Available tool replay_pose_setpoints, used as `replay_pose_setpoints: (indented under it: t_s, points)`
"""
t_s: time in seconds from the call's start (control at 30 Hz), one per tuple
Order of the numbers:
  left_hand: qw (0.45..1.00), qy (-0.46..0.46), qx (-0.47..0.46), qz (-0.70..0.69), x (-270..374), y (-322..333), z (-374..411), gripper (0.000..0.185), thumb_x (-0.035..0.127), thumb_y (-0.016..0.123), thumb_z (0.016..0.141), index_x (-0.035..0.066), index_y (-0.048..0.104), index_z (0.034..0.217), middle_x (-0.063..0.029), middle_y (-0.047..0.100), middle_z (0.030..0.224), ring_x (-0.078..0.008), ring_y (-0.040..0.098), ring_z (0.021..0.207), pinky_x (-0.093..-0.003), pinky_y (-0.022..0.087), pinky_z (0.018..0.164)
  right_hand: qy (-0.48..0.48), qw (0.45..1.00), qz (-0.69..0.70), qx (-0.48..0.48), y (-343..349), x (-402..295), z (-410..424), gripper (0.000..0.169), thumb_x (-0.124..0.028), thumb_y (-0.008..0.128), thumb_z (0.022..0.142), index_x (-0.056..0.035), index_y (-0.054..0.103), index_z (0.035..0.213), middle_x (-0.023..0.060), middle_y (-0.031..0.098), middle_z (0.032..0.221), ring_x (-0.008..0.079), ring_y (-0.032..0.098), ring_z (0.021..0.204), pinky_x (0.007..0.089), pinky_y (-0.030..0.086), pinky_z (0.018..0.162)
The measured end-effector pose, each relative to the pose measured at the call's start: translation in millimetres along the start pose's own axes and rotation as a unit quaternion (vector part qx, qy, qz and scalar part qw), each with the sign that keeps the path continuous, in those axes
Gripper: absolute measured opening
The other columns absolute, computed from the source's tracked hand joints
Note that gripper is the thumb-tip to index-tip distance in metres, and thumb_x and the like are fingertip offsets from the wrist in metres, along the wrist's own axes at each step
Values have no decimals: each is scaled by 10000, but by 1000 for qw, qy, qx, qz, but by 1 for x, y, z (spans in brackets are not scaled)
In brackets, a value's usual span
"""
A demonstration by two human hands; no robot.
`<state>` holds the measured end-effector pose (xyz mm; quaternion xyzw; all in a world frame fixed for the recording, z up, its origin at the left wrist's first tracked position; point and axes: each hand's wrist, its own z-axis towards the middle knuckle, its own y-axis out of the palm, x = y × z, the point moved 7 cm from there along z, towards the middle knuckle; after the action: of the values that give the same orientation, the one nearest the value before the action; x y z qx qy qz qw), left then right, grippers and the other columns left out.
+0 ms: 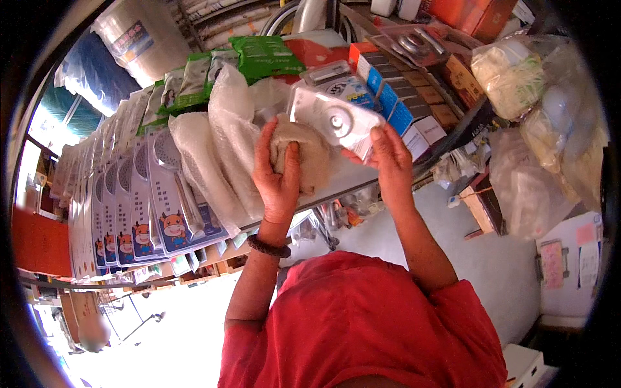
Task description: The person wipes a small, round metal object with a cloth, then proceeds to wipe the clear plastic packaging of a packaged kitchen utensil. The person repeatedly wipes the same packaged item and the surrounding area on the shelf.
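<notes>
My left hand grips a bunched beige cloth, with the thumb laid over its folds. In my right hand is a clear plastic blister pack with a round shape at its centre, pinched by its lower right corner. The pack is tilted, and its upper left end is above the cloth. Whether cloth and pack touch, I cannot tell. Two bubble-wrapped bundles lie just left of my left hand. Below both hands is the display table.
A row of blister-packed strainers on cartoon-cow cards fills the table's left side. Green plastic packets lie behind. Small boxes stand in rows at right. Plastic bags hang at far right. A large container stands back left.
</notes>
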<state>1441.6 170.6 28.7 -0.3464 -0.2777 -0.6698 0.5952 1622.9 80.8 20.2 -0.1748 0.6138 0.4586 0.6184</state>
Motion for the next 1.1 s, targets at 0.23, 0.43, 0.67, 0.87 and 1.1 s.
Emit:
replay_pose_setpoints:
  t_s: [0.23, 0.43, 0.67, 0.87, 1.1]
  points:
    - [992, 108, -2, 71, 39, 21, 15, 331, 35, 610, 830, 34, 573, 1159, -144, 614, 1051, -276, 604, 925, -346, 481, 806, -19, 991, -114, -64, 15, 1, -39, 312, -206, 518, 964, -38, 554, 1225, 21, 630, 847, 50, 540, 715, 204, 450, 599]
    - [956, 239, -112, 130, 74, 44, -17, 424, 36, 664, 710, 79, 603, 1127, -139, 609, 908, -313, 583, 780, -376, 485, 662, -75, 987, -131, -61, 11, -8, -43, 311, -201, 520, 960, -57, 551, 1235, -2, 605, 796, 45, 471, 530, 182, 372, 435]
    - [987, 110, 2, 120, 42, -6, 16, 300, 5, 611, 812, 34, 609, 1110, -131, 627, 974, -252, 600, 882, -327, 476, 779, -29, 996, 4, -87, 3, -14, -43, 377, -272, 480, 973, -5, 507, 1238, 94, 637, 1025, 222, 685, 825, 224, 514, 477]
    - [997, -20, 74, 1, 4, -49, 20, 231, 95, 583, 914, 18, 587, 1132, -43, 618, 1030, -115, 553, 952, -252, 451, 855, 46, 994, 53, -83, 0, -22, -39, 429, -307, 452, 975, 28, 480, 1241, 139, 604, 1124, 245, 649, 950, 353, 590, 710]
    - [906, -335, -32, -259, -8, -19, -13, 376, 349, 537, 948, 25, 572, 1135, -55, 626, 1000, -123, 597, 894, -237, 491, 767, -144, 981, -79, -105, 8, -40, -43, 320, -188, 461, 968, 41, 523, 1183, 151, 595, 1123, 245, 651, 919, 336, 563, 766]
